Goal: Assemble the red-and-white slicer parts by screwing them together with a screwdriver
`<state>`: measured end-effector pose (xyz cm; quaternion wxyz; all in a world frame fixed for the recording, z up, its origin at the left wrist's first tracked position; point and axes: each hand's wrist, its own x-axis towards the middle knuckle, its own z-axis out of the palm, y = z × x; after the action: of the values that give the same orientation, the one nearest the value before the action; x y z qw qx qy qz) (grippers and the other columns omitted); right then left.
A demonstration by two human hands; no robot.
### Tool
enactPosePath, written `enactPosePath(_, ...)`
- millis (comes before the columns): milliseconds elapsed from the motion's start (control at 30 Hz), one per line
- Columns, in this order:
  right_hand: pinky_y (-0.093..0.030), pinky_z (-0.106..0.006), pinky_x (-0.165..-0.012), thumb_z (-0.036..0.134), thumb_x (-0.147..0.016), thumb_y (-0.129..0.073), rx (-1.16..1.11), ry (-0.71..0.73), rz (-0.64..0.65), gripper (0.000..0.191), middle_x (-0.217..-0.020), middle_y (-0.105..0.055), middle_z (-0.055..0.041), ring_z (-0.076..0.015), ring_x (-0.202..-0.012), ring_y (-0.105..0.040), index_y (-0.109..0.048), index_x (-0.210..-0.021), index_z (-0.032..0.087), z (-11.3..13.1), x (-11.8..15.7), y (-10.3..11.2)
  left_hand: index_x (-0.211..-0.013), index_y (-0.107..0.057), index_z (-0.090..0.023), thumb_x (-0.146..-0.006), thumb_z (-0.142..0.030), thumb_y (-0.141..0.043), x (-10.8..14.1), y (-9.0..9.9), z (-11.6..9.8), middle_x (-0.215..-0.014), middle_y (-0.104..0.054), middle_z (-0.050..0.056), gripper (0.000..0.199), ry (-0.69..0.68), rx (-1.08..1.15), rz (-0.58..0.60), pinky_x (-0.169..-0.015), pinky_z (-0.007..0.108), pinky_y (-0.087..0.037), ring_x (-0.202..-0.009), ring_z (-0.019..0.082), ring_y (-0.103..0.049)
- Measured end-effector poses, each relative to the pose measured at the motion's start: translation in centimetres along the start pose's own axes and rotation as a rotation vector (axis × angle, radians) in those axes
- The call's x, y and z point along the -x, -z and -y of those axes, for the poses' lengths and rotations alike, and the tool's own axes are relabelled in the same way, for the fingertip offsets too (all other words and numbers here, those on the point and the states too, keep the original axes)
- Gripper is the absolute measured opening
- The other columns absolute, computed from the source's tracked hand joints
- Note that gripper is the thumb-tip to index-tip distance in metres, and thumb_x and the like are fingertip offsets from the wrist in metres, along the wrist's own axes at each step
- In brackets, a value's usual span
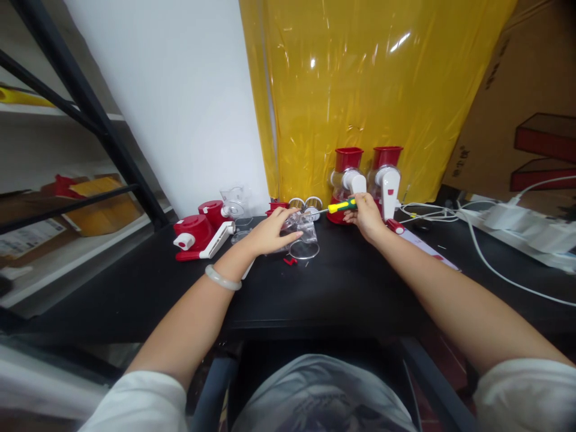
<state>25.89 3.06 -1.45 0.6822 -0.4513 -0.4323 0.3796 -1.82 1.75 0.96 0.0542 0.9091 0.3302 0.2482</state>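
Observation:
My right hand [365, 217] grips a screwdriver [342, 206] with a yellow and green handle. Its metal shaft points left and meets a clear plastic housing [306, 233], though the exact contact point is too small to make out. Around the housing's left side my left hand [274, 231] is curled, holding it on the black table. A small red piece [290, 261] lies just in front of the housing. Right behind it stand round metal grater drums [312, 206] with white rims.
Two assembled red and white rotary graters [387, 180] stand at the back right. Red grater bases [194, 231] with a white crank sit at left. White cables and a power strip [531, 234] occupy the right side. A yellow plastic curtain [369, 90] hangs behind; a shelf [67, 252] stands left.

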Motion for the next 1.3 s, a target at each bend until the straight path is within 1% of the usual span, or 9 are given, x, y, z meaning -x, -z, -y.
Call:
enactPosePath(200, -0.039, -0.018, -0.035, 0.052, -0.087, -0.050, 0.028, 0.083, -0.011, 0.029, -0.050, -0.049, 0.0101, -0.0092, -0.035, -0.051, -0.042, -0.092, 0.024, -0.75, -0.13, 0.14, -0.142, -0.039, -0.025, -0.086, -0.058, -0.053, 0.05, 0.05, -0.16, -0.128, -0.049, 0.013, 0.066, 0.000, 0.000, -0.001, -0.097, 0.048, -0.046, -0.109, 0.028, -0.058)
enactPosePath(333, -0.039, -0.020, -0.035, 0.060, -0.083, -0.050, 0.042, 0.094, -0.019, 0.037, -0.051, -0.048, 0.0100, -0.0100, -0.035, -0.050, -0.040, -0.091, 0.026, -1.01, -0.20, 0.09, -0.142, -0.039, -0.024, -0.087, -0.057, -0.053, 0.05, -0.01, -0.10, -0.125, -0.051, 0.013, 0.065, -0.020, -0.002, -0.010, -0.096, 0.047, -0.046, -0.108, 0.028, -0.058)
enactPosePath(433, -0.042, -0.022, -0.037, 0.058, -0.085, -0.046, 0.021, 0.081, -0.017, 0.033, -0.055, -0.049, 0.0086, -0.0103, -0.037, -0.051, -0.040, -0.090, 0.026, -1.02, -0.18, 0.04, -0.142, -0.039, -0.024, -0.087, -0.056, -0.054, 0.03, -0.03, -0.01, -0.123, -0.051, 0.012, 0.066, -0.026, -0.002, -0.014, -0.096, 0.047, -0.047, -0.107, 0.028, -0.058)
enactPosePath(600, -0.043, -0.022, -0.039, 0.039, -0.085, -0.041, -0.057, 0.061, -0.008, 0.016, -0.065, -0.056, 0.0051, -0.0102, -0.040, -0.054, -0.043, -0.092, 0.024, -0.92, -0.01, 0.02, -0.142, -0.039, -0.024, -0.087, -0.057, -0.053, -0.01, 0.05, -0.11, -0.124, -0.051, 0.012, 0.066, -0.004, 0.001, -0.001, -0.096, 0.047, -0.047, -0.107, 0.028, -0.058)
enactPosePath(767, -0.042, -0.020, -0.038, 0.031, -0.083, -0.039, -0.039, 0.071, -0.035, 0.016, -0.065, -0.055, 0.0052, -0.0092, -0.041, -0.055, -0.047, -0.093, 0.023, -0.95, 0.07, 0.05, -0.143, -0.038, -0.024, -0.086, -0.057, -0.053, 0.00, -0.05, -0.09, -0.123, -0.051, 0.012, 0.067, -0.010, -0.004, -0.008, -0.095, 0.047, -0.047, -0.106, 0.028, -0.058)
enactPosePath(933, -0.042, -0.020, -0.039, 0.035, -0.085, -0.042, -0.025, 0.094, -0.036, 0.016, -0.064, -0.053, 0.0068, -0.0084, -0.039, -0.054, -0.047, -0.095, 0.023, -0.96, 0.25, -0.03, -0.143, -0.038, -0.024, -0.086, -0.057, -0.053, 0.07, 0.01, -0.09, -0.124, -0.051, 0.012, 0.067, -0.008, -0.004, -0.009, -0.095, 0.046, -0.047, -0.106, 0.027, -0.059)
enactPosePath(1067, -0.040, -0.019, -0.038, 0.039, -0.087, -0.044, -0.024, 0.088, -0.040, 0.017, -0.065, -0.055, 0.0071, -0.0074, -0.037, -0.052, -0.046, -0.094, 0.024, -0.90, 0.23, -0.10, -0.142, -0.039, -0.024, -0.086, -0.057, -0.054, 0.01, -0.07, 0.02, -0.124, -0.051, 0.012, 0.066, -0.012, -0.007, -0.007, -0.096, 0.047, -0.047, -0.106, 0.028, -0.058)
enactPosePath(1167, -0.040, -0.019, -0.037, 0.046, -0.086, -0.049, -0.025, 0.085, -0.040, 0.024, -0.063, -0.055, 0.0080, -0.0075, -0.037, -0.052, -0.044, -0.095, 0.024, -0.92, 0.08, -0.08, -0.143, -0.039, -0.024, -0.086, -0.057, -0.054, -0.04, -0.17, 0.12, -0.125, -0.050, 0.012, 0.067, -0.019, -0.003, -0.013, -0.096, 0.047, -0.047, -0.107, 0.028, -0.058)
enactPosePath(1300, -0.040, -0.020, -0.037, 0.054, -0.083, -0.053, -0.002, 0.094, -0.038, 0.034, -0.053, -0.051, 0.0105, -0.0094, -0.036, -0.052, -0.042, -0.095, 0.025, -1.04, 0.06, -0.02, -0.143, -0.038, -0.024, -0.086, -0.057, -0.054, -0.02, -0.09, -0.04, -0.124, -0.050, 0.012, 0.068, 0.000, -0.002, -0.006, -0.096, 0.047, -0.047, -0.107, 0.028, -0.058)
